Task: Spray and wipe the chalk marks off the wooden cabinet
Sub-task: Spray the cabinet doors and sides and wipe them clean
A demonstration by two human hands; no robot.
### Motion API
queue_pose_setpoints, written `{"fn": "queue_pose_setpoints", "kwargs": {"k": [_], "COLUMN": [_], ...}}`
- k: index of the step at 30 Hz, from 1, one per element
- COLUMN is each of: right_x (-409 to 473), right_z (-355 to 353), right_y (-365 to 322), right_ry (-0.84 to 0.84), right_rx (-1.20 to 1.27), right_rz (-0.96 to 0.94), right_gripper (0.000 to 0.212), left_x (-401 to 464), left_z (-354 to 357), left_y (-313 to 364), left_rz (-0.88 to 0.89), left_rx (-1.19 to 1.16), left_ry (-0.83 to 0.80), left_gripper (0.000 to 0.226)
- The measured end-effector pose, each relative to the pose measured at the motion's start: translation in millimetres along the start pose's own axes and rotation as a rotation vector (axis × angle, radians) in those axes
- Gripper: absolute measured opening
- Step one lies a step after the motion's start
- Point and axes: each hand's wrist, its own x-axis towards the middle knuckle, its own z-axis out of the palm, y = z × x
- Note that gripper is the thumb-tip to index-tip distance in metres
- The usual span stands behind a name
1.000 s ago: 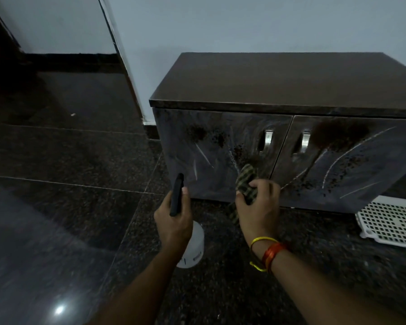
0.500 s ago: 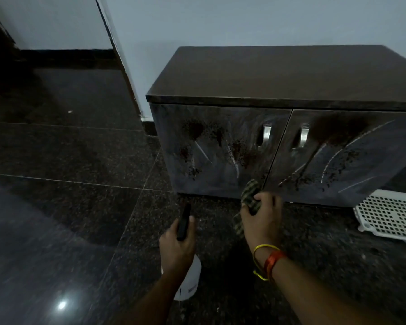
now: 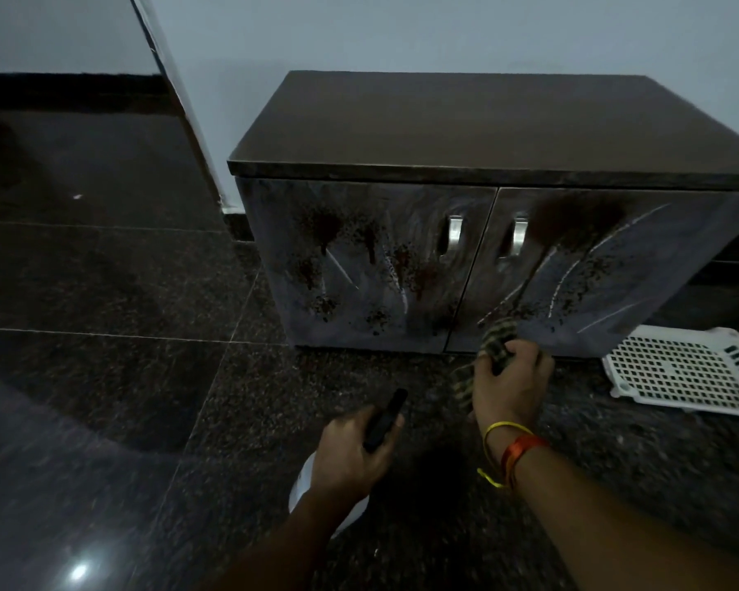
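Against the wall, cabinet (image 3: 466,134) faces out, both doors wet-spotted, chalk marks (image 3: 589,266) slanting up-right across the right door. White tray (image 3: 683,368) lies on the floor beside its right corner. Right hand (image 3: 508,381) clenches the cloth (image 3: 498,339), at that door's bottom edge, so the marks lie up and right of its fingers; it's the nearer hand. Left hand (image 3: 350,454) grips the sprayer (image 3: 385,420), low and well back, nozzle aimed doorward. Likely next: wipe upward.

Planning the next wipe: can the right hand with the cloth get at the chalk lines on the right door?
Probably yes: the right hand holds the cloth at the right door base, with nothing between it and the chalk lines.
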Motion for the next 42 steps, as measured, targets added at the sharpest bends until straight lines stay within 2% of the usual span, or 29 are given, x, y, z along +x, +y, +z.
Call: {"fn": "queue_pose_setpoints", "kwargs": {"k": [6, 14, 18, 21, 28, 34, 38, 42], "right_x": [36, 101, 113, 112, 111, 111, 123, 137], "right_z": [-17, -55, -59, -58, -60, -49, -38, -29], "right_y": [-11, -35, -33, -27, -11, -1, -20, -48], "right_ry": [0.157, 0.334, 0.354, 0.361, 0.305, 0.339, 0.441, 0.497], "right_rx": [0.089, 0.127, 0.128, 0.137, 0.138, 0.138, 0.234, 0.351], "right_rz": [0.024, -0.177, -0.192, -0.161, -0.195, -0.122, 0.045, -0.069], "right_gripper": [0.03, 0.028, 0.028, 0.028, 0.026, 0.027, 0.029, 0.026], "left_x": [19, 57, 71, 79, 87, 72, 63, 65], "left_z": [13, 24, 22, 17, 5, 11, 21, 24], "left_y": [27, 74, 100, 114, 113, 90, 83, 87], "left_rz": [0.096, 0.219, 0.229, 0.235, 0.094, 0.042, -0.003, 0.007], "left_rx": [-0.098, -0.21, -0.227, -0.258, -0.313, -0.266, -0.257, -0.251], "left_ry": [0.062, 0.162, 0.227, 0.288, 0.416, 0.335, 0.253, 0.249], "left_gripper": [0.03, 0.036, 0.04, 0.026, 0.031, 0.037, 0.039, 0.044]}}
